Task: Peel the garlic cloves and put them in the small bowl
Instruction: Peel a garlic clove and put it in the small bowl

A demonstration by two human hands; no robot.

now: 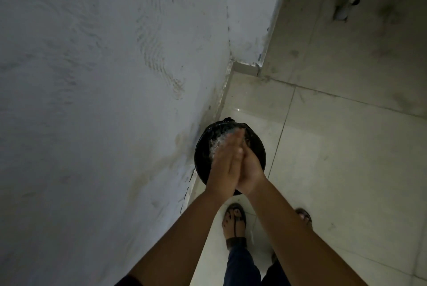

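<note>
Over the bin (201, 147), low at 6 o'clock in the view: left hand (222, 165) and right hand (251, 170) are pressed flat together, palm to palm. Fingers are straight and nothing visible is grasped. Whether any scrap is trapped between the palms, cannot tell.

Long axis of the joined hands runs 6 to 12 o'clock, fingertips at the 12 end. The bin sits directly beneath them, its opening facing up. Left fingertips reach slightly further toward 12 than the right; otherwise the hands are level, neither nearer.

Pale flecks (216, 143) lie inside the bin at 11 o'clock of the fingertips. Possibly peel; too blurred to confirm.

Garlic cloves and small bowl: not in view. Judgement: this looks like a peel-disposal or hand-brushing step. Any further clove work means turning away from the bin, direction unknown.

Surroundings: wall (92, 78) from 7 to 12 o'clock, tiled floor (346, 170) from 1 to 5, and a sandalled foot (234, 218) at 6, just short of the bin.
</note>
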